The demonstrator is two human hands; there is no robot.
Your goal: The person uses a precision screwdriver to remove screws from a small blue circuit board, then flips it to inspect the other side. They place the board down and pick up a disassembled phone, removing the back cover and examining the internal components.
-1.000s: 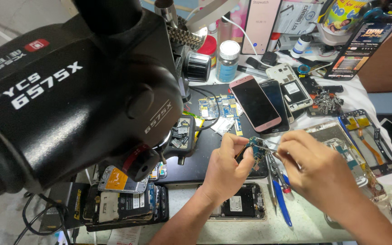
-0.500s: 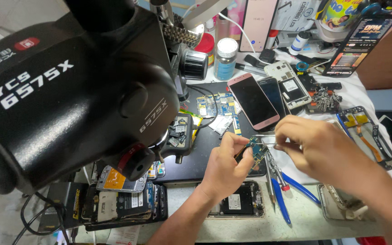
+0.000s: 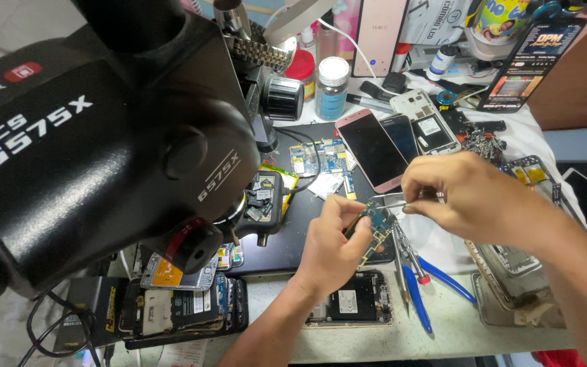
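Pinching a small blue circuit board (image 3: pixel 376 228) between thumb and fingertips, the left hand (image 3: pixel 334 241) holds it tilted above a dark work mat (image 3: pixel 300 231), its long axis running diagonally from the lower end near the palm up toward the right hand (image 3: pixel 460 194). The right hand's fingers are closed together around slim metal tweezers (image 3: pixel 392 202), whose tips point left and meet the board's upper end, just beyond the left fingertips. Whether the tweezer tips grip a part on the board is too small to tell, and the lower edge of the board is hidden behind the left fingers.

Just below the right hand's fingers lie blue-handled pliers (image 3: pixel 419 295) and a screwdriver (image 3: pixel 412 261); beneath the left wrist sits an opened phone (image 3: pixel 351 306) with its insides showing. Beyond both sets of fingertips a pink smartphone (image 3: pixel 371 149) lies face up beside a dark phone (image 3: pixel 401 136) and a white back-opened handset (image 3: pixel 426 122). A large black microscope head (image 3: pixel 96 143) fills the near left of the view and hides much of the bench; the right forearm is cut off at the frame's edge.
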